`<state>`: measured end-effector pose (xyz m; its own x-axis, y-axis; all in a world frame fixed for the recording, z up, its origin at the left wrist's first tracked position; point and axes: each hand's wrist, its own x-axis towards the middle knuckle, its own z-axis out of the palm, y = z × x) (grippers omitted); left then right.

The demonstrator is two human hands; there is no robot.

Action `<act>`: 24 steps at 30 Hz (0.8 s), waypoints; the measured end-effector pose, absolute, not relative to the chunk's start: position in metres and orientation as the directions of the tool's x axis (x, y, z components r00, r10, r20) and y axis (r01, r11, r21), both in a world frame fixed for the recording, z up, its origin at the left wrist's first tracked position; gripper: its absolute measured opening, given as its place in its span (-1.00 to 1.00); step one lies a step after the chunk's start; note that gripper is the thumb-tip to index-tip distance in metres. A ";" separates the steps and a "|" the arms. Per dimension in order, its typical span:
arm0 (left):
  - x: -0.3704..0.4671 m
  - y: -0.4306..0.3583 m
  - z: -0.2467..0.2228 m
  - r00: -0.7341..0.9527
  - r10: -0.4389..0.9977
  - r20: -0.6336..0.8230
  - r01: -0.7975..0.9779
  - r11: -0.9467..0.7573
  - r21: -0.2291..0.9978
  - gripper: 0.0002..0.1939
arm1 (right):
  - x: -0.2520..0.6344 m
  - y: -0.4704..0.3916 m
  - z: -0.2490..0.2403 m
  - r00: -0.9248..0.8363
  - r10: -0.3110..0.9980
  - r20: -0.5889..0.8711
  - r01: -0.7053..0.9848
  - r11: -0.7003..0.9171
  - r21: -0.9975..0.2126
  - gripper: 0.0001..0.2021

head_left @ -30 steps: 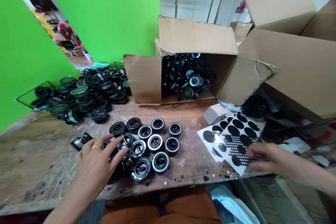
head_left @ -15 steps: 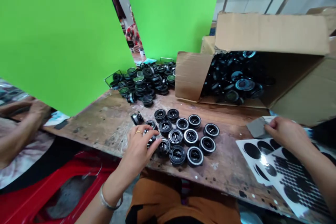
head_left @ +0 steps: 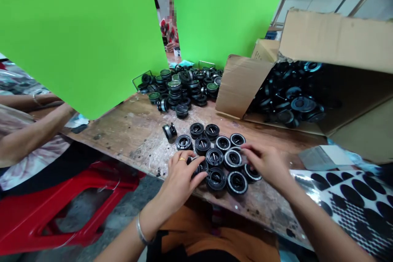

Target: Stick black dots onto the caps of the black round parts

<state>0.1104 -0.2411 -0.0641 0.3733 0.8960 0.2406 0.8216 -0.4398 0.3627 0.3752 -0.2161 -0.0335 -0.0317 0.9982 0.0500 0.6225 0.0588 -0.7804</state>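
Observation:
Several round black parts with slotted centres (head_left: 214, 157) stand close together on the wooden table, some with pale rims. My left hand (head_left: 181, 178) is curled around one black round part (head_left: 202, 167) at the near left of the group. Its thumb and fingers rest at that part's sides. Over the right side of the group is my right hand (head_left: 268, 168), fingertips pinched beside a pale-rimmed part (head_left: 233, 158). Something thin may be between those fingertips, but I cannot make it out. One part (head_left: 169, 131) lies tipped on its side at the far left.
Behind them is a heap of similar parts (head_left: 175, 90) by green panels (head_left: 76, 28). An open cardboard box (head_left: 245, 86) holds more. At right lie a small grey box (head_left: 322, 157) and sheets with black discs (head_left: 353, 196). Another person's arm (head_left: 37, 131) is at left, above a red stool (head_left: 70, 204).
My right hand has left the small grey box and moved left to the group of parts. The left hand stays at the group's near left. The view has shifted somewhat.

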 end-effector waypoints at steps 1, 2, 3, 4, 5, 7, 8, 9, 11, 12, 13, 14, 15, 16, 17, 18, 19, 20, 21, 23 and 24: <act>0.112 -0.242 -0.065 0.373 0.895 0.244 0.824 -0.441 0.356 -0.63 | 0.358 -0.212 -0.041 -0.060 0.997 0.051 0.595 0.077 -0.800 -0.74; 0.114 -0.242 -0.066 0.373 0.895 0.247 0.827 -0.441 0.349 -0.62 | 0.345 -0.208 -0.048 -0.075 0.996 0.056 0.571 0.088 -0.816 -0.76; 0.115 -0.242 -0.067 0.373 0.895 0.244 0.830 -0.439 0.344 -0.61 | 0.335 -0.204 -0.054 -0.080 0.995 0.060 0.555 0.095 -0.827 -0.77; 0.116 -0.242 -0.067 0.373 0.897 0.239 0.834 -0.437 0.337 -0.60 | 0.328 -0.201 -0.059 -0.084 0.995 0.055 0.543 0.092 -0.835 -0.78; 0.117 -0.242 -0.068 0.373 0.898 0.233 0.838 -0.434 0.330 -0.60 | 0.323 -0.198 -0.062 -0.085 0.996 0.042 0.540 0.082 -0.838 -0.79; 0.118 -0.242 -0.069 0.369 0.902 0.223 0.849 -0.425 0.314 -0.58 | 0.317 -0.194 -0.064 -0.087 0.996 0.023 0.574 0.069 -0.816 -0.80; 0.119 -0.241 -0.070 0.366 0.904 0.220 0.854 -0.421 0.307 -0.56 | 0.316 -0.193 -0.063 -0.093 0.995 0.033 0.612 0.083 -0.787 -0.81; 0.119 -0.241 -0.070 0.364 0.905 0.220 0.857 -0.418 0.300 -0.55 | 0.316 -0.192 -0.063 -0.105 0.993 0.057 0.658 0.112 -0.745 -0.81; 0.120 -0.241 -0.071 0.365 0.905 0.220 0.860 -0.418 0.293 -0.54 | 0.316 -0.192 -0.062 -0.149 0.982 0.112 0.745 0.186 -0.641 -0.79; 0.121 -0.241 -0.071 0.368 0.904 0.217 0.859 -0.420 0.292 -0.55 | 0.317 -0.193 -0.063 -0.173 0.977 0.129 0.775 0.215 -0.594 -0.78; 0.121 -0.241 -0.071 0.372 0.904 0.213 0.859 -0.422 0.291 -0.55 | 0.318 -0.194 -0.063 -0.194 0.972 0.133 0.797 0.235 -0.556 -0.77; 0.121 -0.241 -0.070 0.376 0.903 0.207 0.859 -0.423 0.289 -0.56 | 0.319 -0.195 -0.064 -0.212 0.969 0.129 0.811 0.248 -0.530 -0.76; 0.122 -0.241 -0.070 0.378 0.904 0.202 0.860 -0.423 0.285 -0.57 | 0.321 -0.196 -0.066 -0.229 0.966 0.121 0.818 0.258 -0.513 -0.75; 0.122 -0.241 -0.069 0.379 0.904 0.198 0.862 -0.423 0.280 -0.58 | 0.323 -0.197 -0.067 -0.247 0.962 0.113 0.823 0.270 -0.500 -0.74; 0.122 -0.241 -0.069 0.380 0.904 0.196 0.865 -0.422 0.271 -0.58 | 0.325 -0.199 -0.068 -0.265 0.958 0.108 0.827 0.283 -0.486 -0.73; 0.122 -0.241 -0.069 0.381 0.904 0.194 0.868 -0.422 0.261 -0.58 | 0.327 -0.200 -0.069 -0.283 0.953 0.105 0.831 0.298 -0.469 -0.73; 0.123 -0.241 -0.068 0.385 0.903 0.190 0.871 -0.424 0.249 -0.58 | 0.328 -0.201 -0.069 -0.300 0.948 0.102 0.837 0.313 -0.450 -0.72; 0.123 -0.241 -0.067 0.390 0.902 0.187 0.873 -0.427 0.235 -0.57 | 0.328 -0.202 -0.070 -0.317 0.943 0.099 0.843 0.328 -0.426 -0.72; 0.123 -0.241 -0.066 0.395 0.900 0.185 0.876 -0.430 0.218 -0.57 | 0.328 -0.203 -0.070 -0.334 0.938 0.097 0.852 0.344 -0.395 -0.71; 0.125 -0.241 -0.064 0.411 0.893 0.183 0.879 -0.441 0.179 -0.56 | 0.325 -0.205 -0.070 -0.374 0.922 0.100 0.868 0.386 -0.314 -0.70; 0.125 -0.240 -0.063 0.419 0.889 0.183 0.880 -0.448 0.159 -0.56 | 0.323 -0.207 -0.071 -0.392 0.914 0.105 0.873 0.406 -0.269 -0.70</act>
<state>0.1255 -0.2403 -0.0628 0.4194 0.8892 0.1828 0.8800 -0.4477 0.1586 0.3234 -0.2067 -0.0707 -0.3922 0.9139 0.1048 0.8734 0.4057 -0.2693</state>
